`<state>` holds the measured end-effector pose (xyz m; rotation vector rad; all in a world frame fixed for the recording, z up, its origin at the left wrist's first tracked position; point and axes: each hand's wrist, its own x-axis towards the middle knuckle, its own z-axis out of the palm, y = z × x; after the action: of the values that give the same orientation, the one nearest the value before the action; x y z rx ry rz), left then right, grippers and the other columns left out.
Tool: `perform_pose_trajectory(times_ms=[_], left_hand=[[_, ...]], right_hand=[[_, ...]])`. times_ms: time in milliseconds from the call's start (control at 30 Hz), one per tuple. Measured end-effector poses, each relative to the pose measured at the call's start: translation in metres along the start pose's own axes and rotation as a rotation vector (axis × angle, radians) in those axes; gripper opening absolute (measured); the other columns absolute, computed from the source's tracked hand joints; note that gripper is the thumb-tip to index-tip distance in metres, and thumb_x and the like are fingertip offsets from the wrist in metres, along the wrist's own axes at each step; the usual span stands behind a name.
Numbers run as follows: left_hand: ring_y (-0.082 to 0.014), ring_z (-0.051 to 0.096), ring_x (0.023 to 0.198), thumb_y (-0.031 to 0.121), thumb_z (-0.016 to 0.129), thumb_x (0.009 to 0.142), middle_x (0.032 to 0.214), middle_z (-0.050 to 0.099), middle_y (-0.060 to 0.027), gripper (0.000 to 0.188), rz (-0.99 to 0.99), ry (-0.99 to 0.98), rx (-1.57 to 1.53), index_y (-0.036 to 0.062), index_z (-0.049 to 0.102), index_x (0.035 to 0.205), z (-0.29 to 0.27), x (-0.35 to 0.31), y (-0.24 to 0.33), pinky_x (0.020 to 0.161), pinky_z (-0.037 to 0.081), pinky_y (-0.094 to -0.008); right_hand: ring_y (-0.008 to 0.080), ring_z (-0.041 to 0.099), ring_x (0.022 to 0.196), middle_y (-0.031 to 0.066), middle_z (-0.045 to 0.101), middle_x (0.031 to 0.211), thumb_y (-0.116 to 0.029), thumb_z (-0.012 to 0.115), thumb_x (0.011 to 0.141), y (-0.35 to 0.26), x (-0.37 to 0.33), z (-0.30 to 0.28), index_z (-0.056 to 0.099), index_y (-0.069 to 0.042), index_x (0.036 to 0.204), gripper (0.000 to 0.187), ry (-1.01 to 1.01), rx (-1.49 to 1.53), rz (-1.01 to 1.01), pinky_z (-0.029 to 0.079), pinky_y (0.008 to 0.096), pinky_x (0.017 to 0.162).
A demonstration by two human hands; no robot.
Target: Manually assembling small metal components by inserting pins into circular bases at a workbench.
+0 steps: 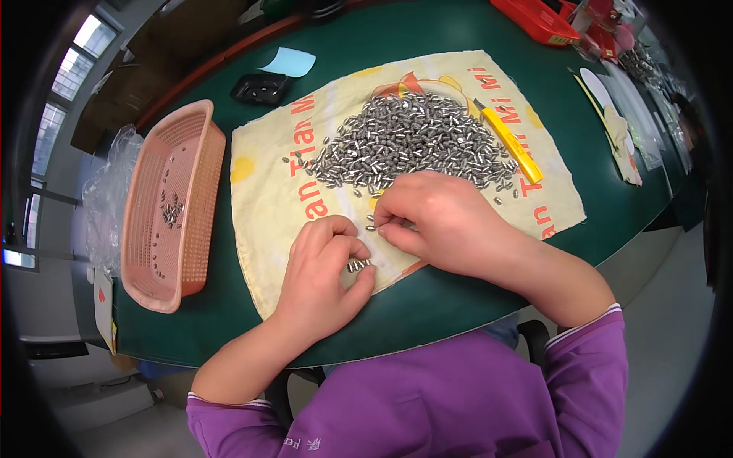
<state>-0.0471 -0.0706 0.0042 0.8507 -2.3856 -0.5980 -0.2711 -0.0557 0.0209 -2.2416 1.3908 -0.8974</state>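
A big heap of small silver metal pieces (412,141) lies on a yellow printed cloth (267,206) spread on the green table. My left hand (324,278) rests on the cloth's near edge, fingers curled around several of these silver pieces (359,265). My right hand (435,217) sits just right of it at the heap's near edge, fingertips pinched over a few loose pieces (372,223). What the right fingers grip is mostly hidden.
A pink plastic basket (191,137) with a few silver pieces inside stands left of the cloth. A yellow utility knife (510,142) lies right of the heap. A black tray (262,88), blue paper (289,61), red bins (538,19) sit farther back.
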Motion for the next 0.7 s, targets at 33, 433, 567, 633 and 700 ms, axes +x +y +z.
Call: perform_pose_trajectory(times_ms=[33,433,567,633,700], left_hand=[[-0.0338,0.058,0.103,0.004,0.079,0.072,0.108,0.058,-0.0125,0.027,0.016,-0.001,-0.004,0.0043,0.062,0.093,0.0,0.0,0.0,0.088,0.048,-0.0421],[-0.0145,0.065,0.094,0.0,0.059,0.1,0.105,0.067,-0.0093,0.015,-0.532,0.096,-1.088,0.0009,0.056,0.115,-0.031,-0.004,-0.019,0.09,0.055,-0.0315],[-0.0164,0.068,0.098,0.001,0.059,0.101,0.108,0.069,-0.0112,0.017,-0.571,0.06,-1.164,0.0021,0.056,0.118,-0.029,-0.005,-0.021,0.093,0.055,-0.0319],[-0.0167,0.068,0.101,0.002,0.062,0.101,0.109,0.07,-0.0112,0.018,-0.577,0.066,-1.184,0.0028,0.057,0.118,-0.028,-0.005,-0.023,0.094,0.055,-0.032],[-0.0165,0.068,0.101,0.002,0.064,0.1,0.109,0.07,-0.0103,0.019,-0.569,0.051,-1.224,0.003,0.057,0.118,-0.027,-0.005,-0.026,0.094,0.055,-0.0319]], right_hand=[[0.0294,0.067,0.083,0.0084,0.067,0.086,-0.012,0.074,0.084,0.002,0.001,-0.002,0.069,-0.007,0.089,0.009,0.011,-0.012,0.006,0.054,0.0407,0.073],[0.0297,0.07,0.092,0.0125,0.073,0.098,-0.025,0.073,0.086,0.066,0.012,-0.086,0.072,-0.007,0.106,0.027,0.226,-0.469,0.682,0.056,0.0416,0.085],[0.0302,0.07,0.098,0.0133,0.073,0.101,-0.026,0.075,0.086,0.072,0.017,-0.085,0.073,-0.007,0.108,0.029,0.134,-0.472,0.793,0.055,0.0409,0.089],[0.0304,0.071,0.098,0.0148,0.074,0.103,-0.024,0.074,0.086,0.071,0.018,-0.086,0.073,-0.006,0.107,0.028,0.121,-0.454,0.849,0.055,0.0402,0.089],[0.0306,0.072,0.097,0.0154,0.074,0.103,-0.024,0.074,0.086,0.072,0.018,-0.088,0.073,-0.005,0.108,0.029,0.107,-0.45,0.85,0.056,0.0406,0.088]])
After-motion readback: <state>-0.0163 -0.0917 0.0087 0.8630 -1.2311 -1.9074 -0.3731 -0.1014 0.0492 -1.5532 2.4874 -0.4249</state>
